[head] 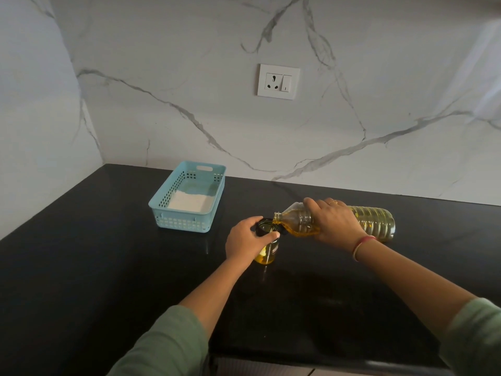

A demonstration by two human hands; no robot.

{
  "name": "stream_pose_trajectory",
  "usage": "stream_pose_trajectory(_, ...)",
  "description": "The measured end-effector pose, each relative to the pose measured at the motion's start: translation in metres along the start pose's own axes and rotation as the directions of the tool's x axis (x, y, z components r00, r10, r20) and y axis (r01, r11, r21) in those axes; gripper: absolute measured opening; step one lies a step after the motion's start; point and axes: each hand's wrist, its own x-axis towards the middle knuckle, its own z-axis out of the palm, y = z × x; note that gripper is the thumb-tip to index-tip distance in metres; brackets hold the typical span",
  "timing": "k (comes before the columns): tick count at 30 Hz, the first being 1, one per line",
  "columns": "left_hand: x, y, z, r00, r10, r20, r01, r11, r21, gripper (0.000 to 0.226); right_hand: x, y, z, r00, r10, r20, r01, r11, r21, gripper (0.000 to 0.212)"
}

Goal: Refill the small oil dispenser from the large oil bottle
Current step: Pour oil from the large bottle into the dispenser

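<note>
2 hands: L hand (pixel 245 238) curls round 1 small glass oil dispenser (pixel 267 253); R hand (pixel 334 222) grips 1 large clear plastic oil bottle (pixel 376 222)
bottle: tipped, mouth over dispenser
dispenser: on black counter (pixel 108 253)
also: 1 light-blue plastic basket (pixel 187 221)
</note>
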Motion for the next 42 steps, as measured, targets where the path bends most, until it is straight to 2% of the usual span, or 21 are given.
stream_pose_trajectory(42, 0.0012, -0.0026, 0.0014, 1.000, 0.005, 0.007, -0.005, 1.000, -0.005, 0.072, 0.0007, 0.0059, -0.0008, 1.000, -0.003, -0.003, 0.003, 0.999, -0.038, 0.076)
